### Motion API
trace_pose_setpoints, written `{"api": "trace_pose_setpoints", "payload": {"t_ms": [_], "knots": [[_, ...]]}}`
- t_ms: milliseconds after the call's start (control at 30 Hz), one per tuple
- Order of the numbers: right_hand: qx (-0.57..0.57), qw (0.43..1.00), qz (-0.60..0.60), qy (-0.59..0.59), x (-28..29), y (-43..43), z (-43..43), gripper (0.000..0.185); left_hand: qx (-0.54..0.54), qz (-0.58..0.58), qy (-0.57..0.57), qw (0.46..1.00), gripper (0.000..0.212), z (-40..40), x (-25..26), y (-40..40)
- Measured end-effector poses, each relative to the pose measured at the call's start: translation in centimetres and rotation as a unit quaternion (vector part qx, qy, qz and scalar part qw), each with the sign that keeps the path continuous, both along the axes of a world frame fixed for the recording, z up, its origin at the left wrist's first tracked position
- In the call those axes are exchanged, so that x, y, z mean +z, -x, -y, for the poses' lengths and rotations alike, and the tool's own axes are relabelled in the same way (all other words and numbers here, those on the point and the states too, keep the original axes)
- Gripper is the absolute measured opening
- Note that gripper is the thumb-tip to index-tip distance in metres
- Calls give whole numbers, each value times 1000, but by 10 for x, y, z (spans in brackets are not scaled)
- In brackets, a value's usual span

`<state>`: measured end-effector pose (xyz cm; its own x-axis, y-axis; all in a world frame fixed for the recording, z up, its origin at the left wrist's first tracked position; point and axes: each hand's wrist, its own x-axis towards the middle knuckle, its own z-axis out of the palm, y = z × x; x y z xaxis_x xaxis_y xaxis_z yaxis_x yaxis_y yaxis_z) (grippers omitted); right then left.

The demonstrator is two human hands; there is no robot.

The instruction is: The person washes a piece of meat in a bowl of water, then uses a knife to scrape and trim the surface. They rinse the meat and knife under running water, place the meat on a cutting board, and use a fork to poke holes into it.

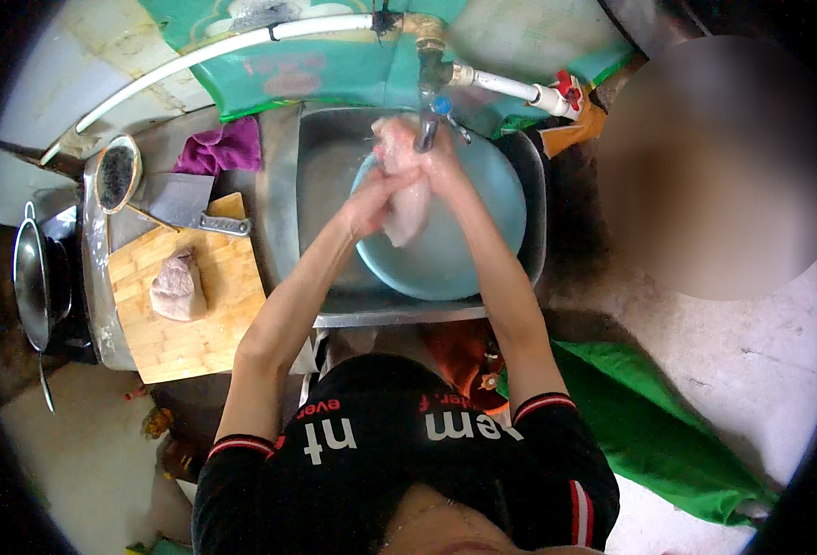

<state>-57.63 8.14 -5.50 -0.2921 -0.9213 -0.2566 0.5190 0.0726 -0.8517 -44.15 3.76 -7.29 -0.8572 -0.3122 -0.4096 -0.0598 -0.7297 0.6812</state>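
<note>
Both of my hands are on a piece of pale pink raw meat [408,208], held over a light blue plastic basin [443,270]. My left hand [372,202] grips its left side. My right hand [441,165] is on the upper right of the meat, its fingers partly hidden by the dark tap spout [425,135]. The meat looks wet and its lower end hangs tilted over the basin. The basin, with cloudy water in it, stands inside a stainless steel sink [325,243].
Left of the sink, a wooden cutting board [224,326] bears a cooked-looking meat chunk [179,288] and a cleaver [179,198]. A strainer [118,173], a purple cloth [221,147] and a wok [30,284] are farther left. A red valve handle [568,90] sits right of the tap.
</note>
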Motion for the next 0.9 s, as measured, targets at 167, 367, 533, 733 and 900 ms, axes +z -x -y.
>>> {"api": "trace_pose_setpoints", "payload": {"t_ms": [167,367,533,733,900], "knots": [[-56,998,-6,18,-34,-13,7,61,87,21,-105,990,64,1,-16,18],[-170,902,-398,2,-32,-72,-43,60,136,-79,-214,964,74,19,-20,21],[-213,875,-434,19,-51,-65,-61,50,237,-48,-276,930,64,28,10,31],[-112,901,-418,-34,-52,-43,-66,22,137,-298,-295,897,65,79,-8,10],[-147,638,-754,45,-26,-22,-41,17,252,-165,-158,940,79,49,53,-8]]}}
